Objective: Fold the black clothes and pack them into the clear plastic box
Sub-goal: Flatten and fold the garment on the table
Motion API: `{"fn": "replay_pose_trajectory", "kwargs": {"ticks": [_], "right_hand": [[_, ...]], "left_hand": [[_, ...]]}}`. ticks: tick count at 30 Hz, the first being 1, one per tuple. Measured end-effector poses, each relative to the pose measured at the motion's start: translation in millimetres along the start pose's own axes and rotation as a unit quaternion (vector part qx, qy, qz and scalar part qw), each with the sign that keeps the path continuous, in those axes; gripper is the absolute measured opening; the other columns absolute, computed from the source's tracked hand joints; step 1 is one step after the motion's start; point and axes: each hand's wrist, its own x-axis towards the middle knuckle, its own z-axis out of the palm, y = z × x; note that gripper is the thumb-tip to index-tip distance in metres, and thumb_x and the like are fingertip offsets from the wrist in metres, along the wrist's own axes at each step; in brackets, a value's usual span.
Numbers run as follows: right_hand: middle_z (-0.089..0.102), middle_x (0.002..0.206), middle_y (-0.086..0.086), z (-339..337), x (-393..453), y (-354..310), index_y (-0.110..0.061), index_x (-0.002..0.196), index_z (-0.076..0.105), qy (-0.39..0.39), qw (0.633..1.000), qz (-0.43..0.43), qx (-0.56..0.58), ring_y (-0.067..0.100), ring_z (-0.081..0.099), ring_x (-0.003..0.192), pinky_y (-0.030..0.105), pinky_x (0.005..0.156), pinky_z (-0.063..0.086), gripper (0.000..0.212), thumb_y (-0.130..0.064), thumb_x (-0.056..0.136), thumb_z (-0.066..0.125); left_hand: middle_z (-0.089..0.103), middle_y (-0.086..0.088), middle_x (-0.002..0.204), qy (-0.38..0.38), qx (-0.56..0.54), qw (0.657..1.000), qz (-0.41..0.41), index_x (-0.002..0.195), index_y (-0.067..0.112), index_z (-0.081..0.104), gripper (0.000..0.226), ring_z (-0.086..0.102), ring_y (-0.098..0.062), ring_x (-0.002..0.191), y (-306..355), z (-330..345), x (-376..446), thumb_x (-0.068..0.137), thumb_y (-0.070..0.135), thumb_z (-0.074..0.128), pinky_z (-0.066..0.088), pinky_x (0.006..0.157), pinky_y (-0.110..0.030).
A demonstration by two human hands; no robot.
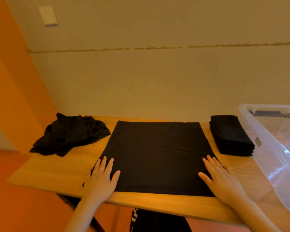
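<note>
Table (57, 171): garment (156, 153) under both hands

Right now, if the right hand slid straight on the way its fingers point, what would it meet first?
The right hand lies flat on the spread black garment, fingers aimed away and slightly left. It would cross only that cloth, then probably bare wooden table before the wall; the folded stack sits off to its right.

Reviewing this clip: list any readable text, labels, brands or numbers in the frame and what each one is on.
No text can be read in this frame.
Small label on the wall of the clear plastic box: too small and blurred to read.
White lettering on the black garment below the wooden table edge: cut off and blurred, unreadable.
White wall plate: no visible marking.
</note>
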Motion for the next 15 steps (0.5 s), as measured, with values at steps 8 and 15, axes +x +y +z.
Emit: {"fn": "replay_pose_trajectory", "kwargs": {"ticks": [8, 15], "right_hand": [[-0.001, 0.157, -0.001, -33.4, 45.1, -76.7, -0.019, 0.149, 0.003, 0.009, 0.997, -0.069, 0.038, 0.015, -0.005, 0.144, 0.038, 0.116, 0.001, 0.067, -0.052, 0.096, 0.026], [0.001, 0.158, -0.003, -18.9, 130.9, -91.7, -0.020, 0.149, 0.007, -0.024, 0.993, -0.116, 0.023, 0.015, -0.003, 0.144, 0.040, 0.116, 0.002, 0.064, -0.050, 0.097, 0.027]], "left_hand": [[0.007, -0.001, 0.159, 0.032, -0.027, 0.997, 0.061, 0.150, 0.022, 0.014, 0.060, -0.003, -0.019, 0.146, 57.6, -30.8, 23.7, 0.098, 0.051, 0.022, 0.001, 0.117, -0.045], [0.001, 0.004, 0.159, -0.018, 0.011, 0.991, 0.129, 0.151, 0.030, 0.008, 0.058, -0.006, -0.019, 0.146, 78.0, -13.9, 109.9, 0.098, 0.052, 0.020, -0.002, 0.116, -0.047]]}}
